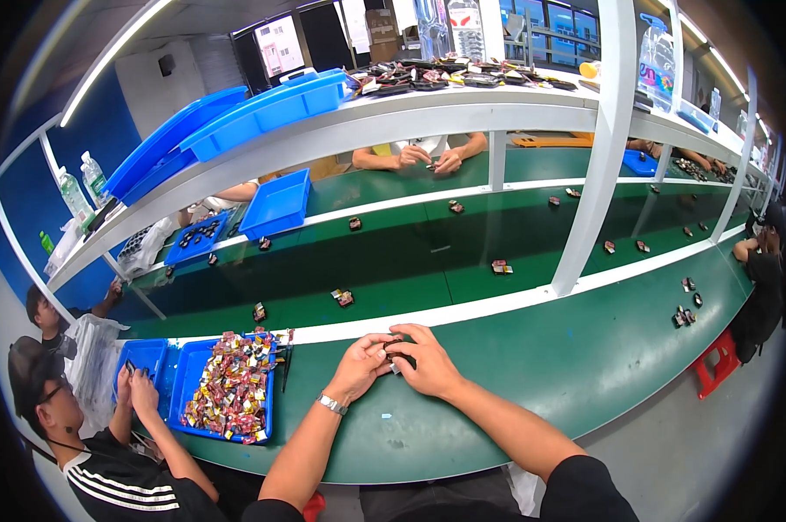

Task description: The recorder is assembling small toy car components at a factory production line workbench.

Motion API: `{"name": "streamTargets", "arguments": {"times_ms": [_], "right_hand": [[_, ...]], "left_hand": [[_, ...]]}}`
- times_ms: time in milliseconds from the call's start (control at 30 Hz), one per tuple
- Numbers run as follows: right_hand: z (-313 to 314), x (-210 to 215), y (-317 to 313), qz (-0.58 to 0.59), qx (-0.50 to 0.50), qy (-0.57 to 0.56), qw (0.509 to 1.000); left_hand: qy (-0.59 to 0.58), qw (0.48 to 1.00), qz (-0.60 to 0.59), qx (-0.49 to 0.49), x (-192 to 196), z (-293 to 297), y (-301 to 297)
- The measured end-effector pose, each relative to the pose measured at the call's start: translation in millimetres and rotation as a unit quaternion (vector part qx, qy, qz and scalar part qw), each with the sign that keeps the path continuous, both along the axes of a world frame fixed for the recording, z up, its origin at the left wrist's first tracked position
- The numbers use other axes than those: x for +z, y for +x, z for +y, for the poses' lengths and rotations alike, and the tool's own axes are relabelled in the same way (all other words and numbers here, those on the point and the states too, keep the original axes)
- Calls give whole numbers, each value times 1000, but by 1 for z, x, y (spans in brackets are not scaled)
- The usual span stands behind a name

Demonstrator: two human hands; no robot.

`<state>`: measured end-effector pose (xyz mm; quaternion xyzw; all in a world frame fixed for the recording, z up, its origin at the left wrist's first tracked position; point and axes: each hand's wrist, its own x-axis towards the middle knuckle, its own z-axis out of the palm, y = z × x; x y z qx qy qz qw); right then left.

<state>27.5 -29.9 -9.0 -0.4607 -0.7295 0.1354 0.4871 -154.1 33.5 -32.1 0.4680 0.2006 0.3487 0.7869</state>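
Observation:
Over the green work surface, my left hand [361, 365] and my right hand [428, 361] meet in front of me. Both are closed with fingertips pinched together around a small dark part [391, 353], mostly hidden by the fingers. A pale tab [395, 368] shows below it, between the hands. Left of my left forearm, a blue tray [177, 402] holds a heap of small parts with red, yellow and white markings [232, 387]. A thin black tool [286, 370] lies beside that tray.
A dark green conveyor belt [393, 270] beyond the white rail carries scattered small parts [343, 297]. A white post [589, 165] rises at right, under a shelf bearing blue trays [262, 113] and a pile of parts. At left a co-worker [123, 452] handles something dark; more people work across the belt.

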Motion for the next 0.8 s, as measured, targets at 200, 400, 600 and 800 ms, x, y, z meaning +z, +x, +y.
{"name": "streamTargets", "arguments": {"times_ms": [200, 400, 600, 800], "right_hand": [[1, 5, 1, -24, -46, 60, 997], [3, 1, -2, -64, -59, 103, 991], [4, -2, -6, -69, -90, 107, 988], [6, -6, -9, -46, -111, 101, 988]], "left_hand": [[-15, 999, 22, 22, 3, -2, 2], [-23, 999, 37, 25, 8, -4, 3], [-25, 999, 39, 28, 11, -6, 6], [-22, 997, 52, 42, 15, -9, 10]]}}
